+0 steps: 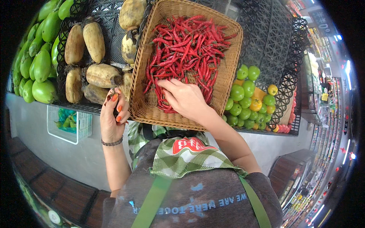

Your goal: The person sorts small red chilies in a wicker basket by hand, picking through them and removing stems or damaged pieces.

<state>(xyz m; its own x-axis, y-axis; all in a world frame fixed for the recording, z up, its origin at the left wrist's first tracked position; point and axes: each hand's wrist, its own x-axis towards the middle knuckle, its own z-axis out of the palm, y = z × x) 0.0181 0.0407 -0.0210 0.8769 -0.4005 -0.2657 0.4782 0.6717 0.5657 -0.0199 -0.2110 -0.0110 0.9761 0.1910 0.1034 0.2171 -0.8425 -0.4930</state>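
A rectangular wicker basket (231, 61) lies before me, heaped with thin red chilli peppers (189, 47), their thickest pile toward the far end. My right hand (184, 97) reaches over the basket's near part, fingers bent down among the peppers. Its fingertips are partly hidden, so whether they pinch a pepper is unclear. Left of the basket, my left hand (114, 114) is raised with its fingers curled around a few dark, shrivelled chilli peppers (108, 97). A stem pokes out above the fingertips, and most of what it holds is covered by the fingers.
Lotus root segments (103, 75) and light-green eggplants (42, 65) fill black crates on the left. Green and yellowish tomatoes (245, 102) are piled right of the basket. Below the stand's left edge sits a white plastic crate (70, 139); at far right are store shelves (328, 122).
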